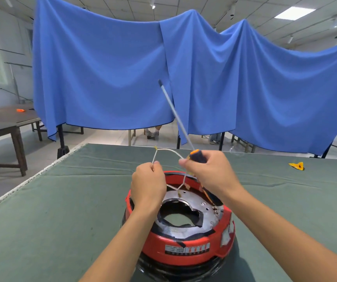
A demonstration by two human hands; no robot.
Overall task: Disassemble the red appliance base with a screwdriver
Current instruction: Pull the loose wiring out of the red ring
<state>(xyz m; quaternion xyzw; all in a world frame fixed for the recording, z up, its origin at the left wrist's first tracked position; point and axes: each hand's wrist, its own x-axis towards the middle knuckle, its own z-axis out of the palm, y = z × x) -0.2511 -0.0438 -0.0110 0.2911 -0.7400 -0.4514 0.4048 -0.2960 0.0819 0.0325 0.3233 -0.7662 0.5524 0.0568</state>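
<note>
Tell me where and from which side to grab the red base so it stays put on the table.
Grip the red base by its outer red wall, low on the near left side, coming in from the left with the left hand. That wall is broad and bare there. The metal plate on top has a jagged-looking hole, and white wires cross the far rim.

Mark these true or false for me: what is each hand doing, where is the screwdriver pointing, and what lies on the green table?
1. The right hand holds the screwdriver. True.
2. The screwdriver tip is in a screw. False: the shaft points up and away, in the air.
3. The left hand pinches a white wire. True.
4. The red appliance base is lifted off the green table. False: it rests on it.
5. A yellow piece lies on the table to the right. True.
</note>
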